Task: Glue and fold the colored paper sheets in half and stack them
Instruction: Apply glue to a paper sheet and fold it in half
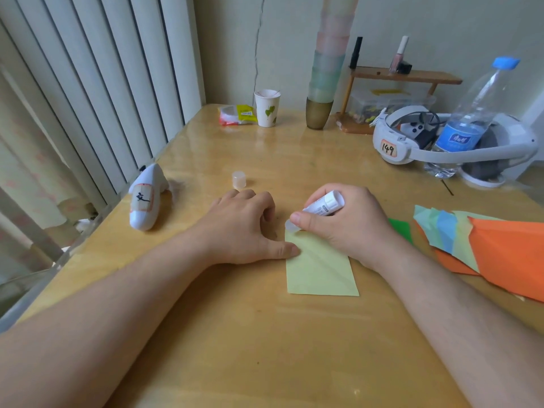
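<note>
A pale yellow-green paper sheet [321,269] lies on the wooden table [235,334] in front of me. My right hand [347,222] grips a white glue stick [325,205], its clear tip touching the sheet's far left corner. My left hand [247,228] rests beside the sheet with fingers curled under and its thumb pressing the sheet's left edge. The glue stick's translucent cap [238,179] stands on the table just beyond my left hand. A fanned pile of colored sheets [485,245], orange on top with blue, yellow and green under it, lies at the right.
A white controller [146,198] lies at the left by the table edge. At the back stand a paper cup [267,107], a snack packet [235,114], a tall stack of cups [325,72], a small wooden shelf [403,76], a white headset [441,142] and a water bottle [468,119].
</note>
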